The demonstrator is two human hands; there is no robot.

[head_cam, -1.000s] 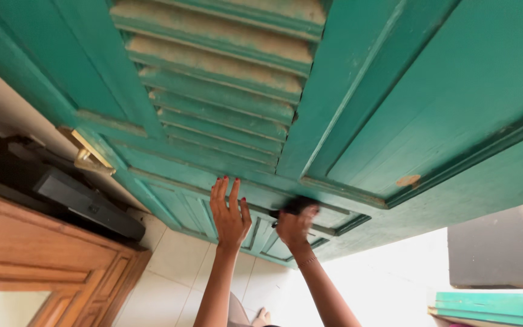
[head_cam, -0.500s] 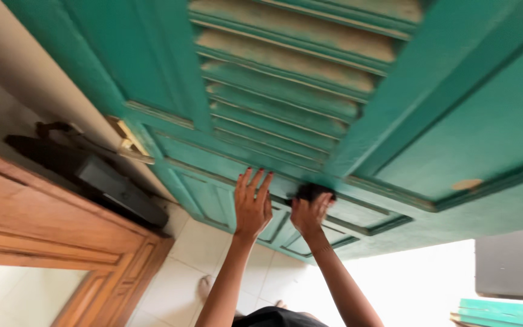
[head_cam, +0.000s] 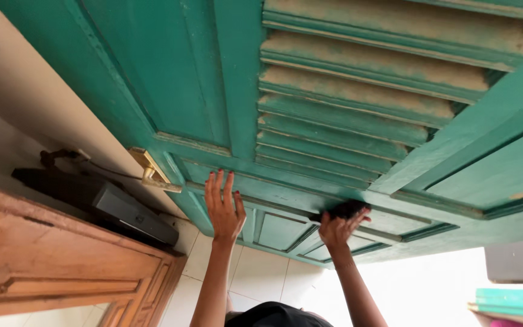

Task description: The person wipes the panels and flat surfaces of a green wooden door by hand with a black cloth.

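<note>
So from the head camera, looking down along it, there's this big green door (head_cam: 346, 121) with louvred slats (head_cam: 358, 91) up top and recessed panels below, filling most of the view, with a brass handle (head_cam: 152, 171) on its left edge. The left hand (head_cam: 224, 209) is spread flat, fingers straight, palm pressed on the rail just under the slats, holding nothing. The right hand (head_cam: 339, 227) is curled around a small dark thing, maybe a brush or sanding pad (head_cam: 347, 210) (too blurry to call), pushed against the same rail further right. I'd guess that pad is light and a bit soft, easy to pinch from the back. The door looks stiff and heavy, paint worn and dusty on the slats, so brace it on the solid rails rather than the thin louvres. Wooden cabinet (head_cam: 43, 260) and a black box (head_cam: 128, 212) sit off to the left.
</note>
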